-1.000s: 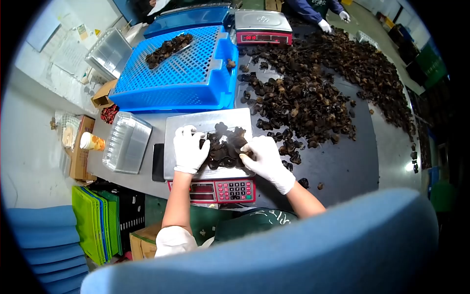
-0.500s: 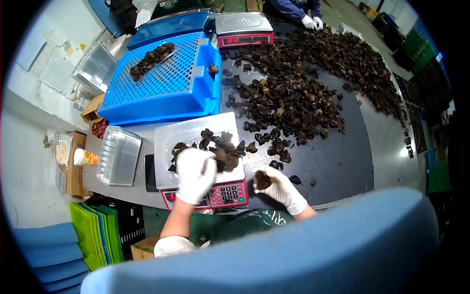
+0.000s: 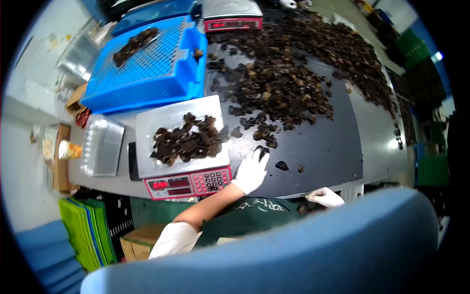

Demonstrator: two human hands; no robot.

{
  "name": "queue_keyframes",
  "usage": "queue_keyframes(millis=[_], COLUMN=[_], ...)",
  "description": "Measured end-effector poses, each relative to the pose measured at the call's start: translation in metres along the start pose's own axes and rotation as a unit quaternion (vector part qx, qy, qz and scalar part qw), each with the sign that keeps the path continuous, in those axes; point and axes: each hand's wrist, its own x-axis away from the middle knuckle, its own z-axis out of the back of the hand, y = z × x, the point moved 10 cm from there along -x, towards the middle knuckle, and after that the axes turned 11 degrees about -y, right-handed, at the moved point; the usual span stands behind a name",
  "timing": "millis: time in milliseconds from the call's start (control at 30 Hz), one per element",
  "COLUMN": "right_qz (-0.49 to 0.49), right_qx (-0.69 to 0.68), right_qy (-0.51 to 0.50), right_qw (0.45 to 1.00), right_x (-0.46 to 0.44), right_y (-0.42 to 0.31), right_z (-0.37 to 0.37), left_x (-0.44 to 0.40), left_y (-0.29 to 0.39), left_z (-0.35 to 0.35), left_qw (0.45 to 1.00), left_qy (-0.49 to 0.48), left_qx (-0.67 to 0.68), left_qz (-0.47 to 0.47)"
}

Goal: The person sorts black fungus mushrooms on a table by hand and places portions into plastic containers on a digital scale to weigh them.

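Note:
My left hand point(image 3: 251, 171), in a white glove, reaches over the dark table beside the scale. Its fingertips are on a dark fungus piece point(image 3: 263, 151). Low at the table's front edge is my right hand point(image 3: 325, 197), gloved too, fingers curled; a dark piece seems to be beneath it, too unclear to make out. A clear tray holding dark fungus pieces point(image 3: 188, 142) rests on the near scale point(image 3: 147, 117), whose red display is lit. Beyond my left hand spreads a large pile of fungus point(image 3: 279, 88).
A blue perforated crate point(image 3: 142, 90) carries another filled tray. Clear containers point(image 3: 104, 147) are stacked left of the scale, near a paper cup point(image 3: 69, 150). A second scale point(image 3: 232, 22) stands at the back. A co-worker's gloved hand point(image 3: 288, 4) shows at the top.
My left hand has left the tray and moved right to the table. My right hand, which held a piece, has moved right and down to the table edge. The view has shifted.

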Motion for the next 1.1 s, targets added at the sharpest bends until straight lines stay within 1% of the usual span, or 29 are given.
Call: queue_keyframes(millis=[33, 67, 100, 133, 167, 200, 267, 300, 367, 400, 433, 467, 500, 567, 600, 633, 667, 700, 733, 767, 800, 833, 867, 900, 933, 967, 1033, 1100], right_qz=[0.000, 0.034, 0.068, 0.121, 0.218, 0.240, 0.286, 0.310, 0.346, 0.365, 0.382, 0.397, 0.411, 0.385, 0.323, 0.287, 0.296, 0.305, 0.303, 0.332, 0.359, 0.374, 0.370, 0.361, 0.342, 0.323, 0.328, 0.317], right_qx=[0.009, 0.009, 0.005, 0.023, 0.058, 0.068, 0.077, 0.077, 0.066, 0.089, 0.112, 0.139, 0.167, 0.262, 0.310, 0.333, 0.317, 0.301, 0.303, 0.236, 0.168, 0.078, -0.016, -0.112, -0.165, -0.080, 0.050, 0.055], right_qy=[0.061, 0.108, 0.156, 0.194, 0.237, 0.244, 0.253, 0.253, 0.241, 0.265, 0.289, 0.327, 0.363, 0.437, 0.452, 0.444, 0.440, 0.435, 0.437, 0.417, 0.395, 0.383, 0.351, 0.316, 0.287, 0.335, 0.419, 0.425], right_qw=[0.998, 0.994, 0.985, 0.973, 0.945, 0.937, 0.921, 0.913, 0.905, 0.888, 0.870, 0.846, 0.819, 0.770, 0.772, 0.780, 0.787, 0.792, 0.790, 0.812, 0.829, 0.841, 0.860, 0.870, 0.879, 0.881, 0.845, 0.846], right_x=[0.001, -0.003, -0.005, -0.011, -0.014, -0.021, -0.036, -0.046, -0.067, -0.077, -0.086, -0.087, -0.088, -0.107, -0.122, -0.134, -0.147, -0.151, -0.152, -0.153, -0.152, -0.147, -0.148, -0.148, -0.142, -0.126, -0.103, -0.102], right_y=[-0.004, -0.019, -0.033, -0.054, -0.082, -0.098, -0.139, -0.155, -0.184, -0.197, -0.209, -0.225, -0.240, -0.257, -0.258, -0.257, -0.249, -0.246, -0.242, -0.232, -0.227, -0.219, -0.209, -0.200, -0.197, -0.199, -0.207, -0.204], right_z=[0.014, 0.018, 0.023, 0.024, 0.023, 0.019, 0.015, 0.013, 0.013, 0.015, 0.017, 0.017, 0.016, 0.016, 0.016, 0.018, 0.025, 0.031, 0.037, 0.046, 0.052, 0.060, 0.067, 0.070, 0.068, 0.071, 0.074, 0.079], left_x=[-0.010, -0.021, -0.025, -0.035, -0.040, -0.036, -0.025, -0.019, -0.005, 0.004, 0.009, 0.013, 0.016, 0.019, 0.019, 0.019, 0.020, 0.020, 0.023, 0.027, 0.028, 0.028, 0.027, 0.029, 0.028, 0.031, 0.032, 0.032], left_y=[-0.003, -0.011, -0.015, -0.018, -0.022, -0.025, -0.012, -0.010, -0.008, -0.006, -0.003, -0.001, -0.001, -0.003, -0.003, -0.003, -0.002, -0.002, -0.001, -0.002, -0.006, -0.010, -0.021, -0.026, -0.029, -0.037, -0.039, -0.039], left_z=[-0.010, -0.025, -0.035, -0.045, -0.056, -0.057, -0.051, -0.050, -0.055, -0.050, -0.042, -0.039, -0.037, -0.043, -0.041, -0.038, -0.030, -0.025, -0.015, -0.006, 0.001, 0.003, -0.007, -0.021, -0.027, -0.035, -0.030, -0.021], left_qw=[0.999, 0.997, 0.989, 0.991, 0.992, 0.992, 0.997, 0.997, 0.999, 0.999, 0.999, 0.998, 0.997, 0.998, 0.999, 0.999, 0.998, 0.998, 0.992, 0.982, 0.970, 0.957, 0.917, 0.855, 0.751, 0.716, 0.685, 0.688], left_qy=[0.002, -0.017, 0.031, -0.004, -0.040, -0.038, 0.015, 0.015, -0.036, 0.012, 0.022, 0.041, 0.059, 0.049, 0.037, 0.025, 0.026, 0.029, 0.058, 0.086, 0.081, 0.054, -0.017, -0.091, -0.064, -0.073, -0.067, -0.061], left_qx=[-0.044, -0.067, -0.135, -0.122, -0.107, -0.108, -0.070, -0.071, 0.004, 0.011, -0.004, -0.017, -0.029, -0.030, -0.017, -0.005, 0.038, 0.038, 0.094, 0.151, 0.220, 0.281, 0.399, 0.507, 0.657, 0.692, 0.724, 0.723], left_qz=[0.010, 0.034, 0.053, 0.050, 0.045, 0.052, -0.020, -0.020, -0.025, -0.039, -0.026, -0.034, -0.041, -0.040, -0.034, -0.028, -0.030, -0.034, -0.053, -0.071, -0.068, -0.049, 0.004, 0.057, 0.035, 0.051, 0.046, 0.027])
